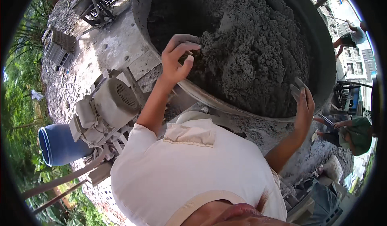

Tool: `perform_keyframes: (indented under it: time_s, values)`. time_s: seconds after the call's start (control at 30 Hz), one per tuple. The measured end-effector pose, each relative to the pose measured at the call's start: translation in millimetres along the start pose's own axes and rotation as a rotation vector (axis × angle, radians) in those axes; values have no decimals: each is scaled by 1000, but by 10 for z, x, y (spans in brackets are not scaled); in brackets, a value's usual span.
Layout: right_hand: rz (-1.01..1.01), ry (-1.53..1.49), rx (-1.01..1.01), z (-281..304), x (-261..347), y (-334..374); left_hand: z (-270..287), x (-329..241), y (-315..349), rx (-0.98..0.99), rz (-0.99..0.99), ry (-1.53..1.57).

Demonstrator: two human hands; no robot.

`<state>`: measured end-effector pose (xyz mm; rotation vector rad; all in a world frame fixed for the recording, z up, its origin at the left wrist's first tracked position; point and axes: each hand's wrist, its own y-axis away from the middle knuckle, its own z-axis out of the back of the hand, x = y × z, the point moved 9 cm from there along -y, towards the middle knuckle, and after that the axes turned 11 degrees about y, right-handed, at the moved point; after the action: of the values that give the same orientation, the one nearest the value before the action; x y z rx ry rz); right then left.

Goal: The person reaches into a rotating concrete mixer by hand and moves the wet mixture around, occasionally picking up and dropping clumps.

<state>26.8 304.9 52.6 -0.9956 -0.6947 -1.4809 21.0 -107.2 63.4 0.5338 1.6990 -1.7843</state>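
A large round mixing pan (328, 60) fills the upper middle, holding a heap of wet grey concrete mix (258, 44). Over the pan's left near rim, my left hand (179, 58) is raised with fingers bent, thumb apart and nothing in its grasp. My right hand (304, 101) hangs at the right near rim, its grey-smeared fingers stretched out beside the mix. It also holds nothing. Whether either hand touches the rim I cannot tell.
A dusty electric motor (115, 95) stands left of the pan, with a blue barrel (64, 145) beyond it. Hollow blocks (58, 50) are stacked at far left. At right, a person in green (356, 135) and another person (354, 34) are nearby.
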Motion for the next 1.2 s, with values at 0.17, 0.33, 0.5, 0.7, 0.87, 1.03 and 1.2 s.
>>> perform_keyframes:
  time_s: [0.17,0.33,0.5,0.7,0.87,1.03,1.2]
  values:
    - [-83,72,-99,50,-82,93,18,556,-178,-74,211,-46]
    - [59,409,-334,-232,58,53,261,1474,-11,-25,490,-568]
    - [157,807,378,-1212,-448,113,85,1539,37,64,619,-567]
    - [-48,563,361,-1280,-592,20,71,1601,146,194,543,-649]
    - [-84,579,370,-1255,-691,1,-20,1597,227,241,705,-580]
    - [-145,531,431,-1283,-763,38,-85,1587,241,306,705,-596]
    - [-311,778,706,-1374,-962,204,-279,1769,563,724,842,-405]
